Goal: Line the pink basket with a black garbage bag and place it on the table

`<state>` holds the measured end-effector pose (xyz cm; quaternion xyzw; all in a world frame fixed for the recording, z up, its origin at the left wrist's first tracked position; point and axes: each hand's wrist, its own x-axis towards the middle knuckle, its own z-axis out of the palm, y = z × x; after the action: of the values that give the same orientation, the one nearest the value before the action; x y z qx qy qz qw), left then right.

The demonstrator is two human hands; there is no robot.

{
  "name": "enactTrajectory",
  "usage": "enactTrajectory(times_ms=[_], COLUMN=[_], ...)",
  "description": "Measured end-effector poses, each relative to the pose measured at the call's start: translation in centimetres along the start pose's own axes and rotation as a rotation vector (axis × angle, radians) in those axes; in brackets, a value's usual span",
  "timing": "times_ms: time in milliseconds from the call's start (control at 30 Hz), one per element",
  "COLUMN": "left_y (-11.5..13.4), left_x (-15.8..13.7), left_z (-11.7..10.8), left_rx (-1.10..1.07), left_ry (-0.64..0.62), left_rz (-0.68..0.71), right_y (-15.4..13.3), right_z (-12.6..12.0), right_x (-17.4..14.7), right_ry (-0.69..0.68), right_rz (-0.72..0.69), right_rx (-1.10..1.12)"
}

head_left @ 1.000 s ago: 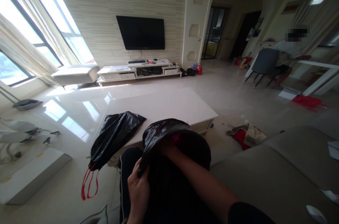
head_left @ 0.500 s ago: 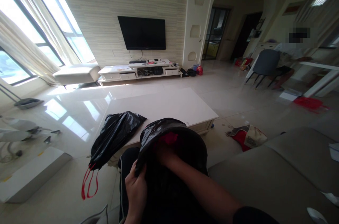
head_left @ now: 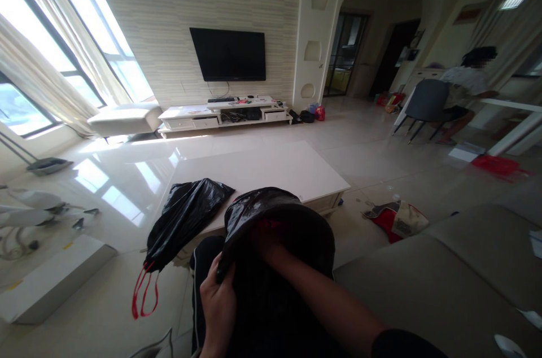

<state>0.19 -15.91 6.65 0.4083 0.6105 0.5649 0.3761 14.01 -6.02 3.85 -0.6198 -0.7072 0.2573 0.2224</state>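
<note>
Head view: I have the left hand [head_left: 218,293] closed on the left rim of the wide-mouthed black bag [head_left: 262,199], thumb and fingers pinching the plastic. The right hand [head_left: 270,245] reaches in through the mouth from the right; its fingers are lost in shadow, so I can't tell whether they grip anything. A dim red patch [head_left: 273,225] shows in the bag just beyond them. I see the bag near me, at the near edge of the white table [head_left: 275,160]. Left of it, a second black bag [head_left: 188,217] lies over the table's near left part, red drawstrings [head_left: 145,293] hanging off toward the floor. To the near right I have the grey sofa [head_left: 423,273]; to the near left, a long white box [head_left: 55,282] on the floor. Far off, a television [head_left: 228,55] hangs above a low white cabinet [head_left: 182,116], and at far right a person [head_left: 463,81] sits on a dark chair [head_left: 424,99].
</note>
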Motion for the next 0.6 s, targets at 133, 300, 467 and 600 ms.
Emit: enactTrajectory(times_ms=[133, 300, 467, 600], left_y=[-0.7, -1.3, 0.1, 0.9], left_x=[0.5, 1.7, 2.5, 1.9], left_z=[-0.2, -0.3, -0.8, -0.5], left_rx=[-0.016, -0.294, -0.482, -0.577], left_ry=[-0.005, 0.101, 0.262, 0.305], left_rz=[-0.060, -0.379, -0.641, -0.657], right_y=[-2.3, -5.1, -3.7, 1.0], right_z=[-2.8, -9.3, -15.2, -14.8], right_x=[-1.3, -4.3, -8.0, -9.1], right_ry=[-0.162, -0.098, 0.397, 0.617], right_rz=[0.002, -0.074, -0.288, -0.073], right_rx=[-0.183, -0.206, -0.040, 0.087])
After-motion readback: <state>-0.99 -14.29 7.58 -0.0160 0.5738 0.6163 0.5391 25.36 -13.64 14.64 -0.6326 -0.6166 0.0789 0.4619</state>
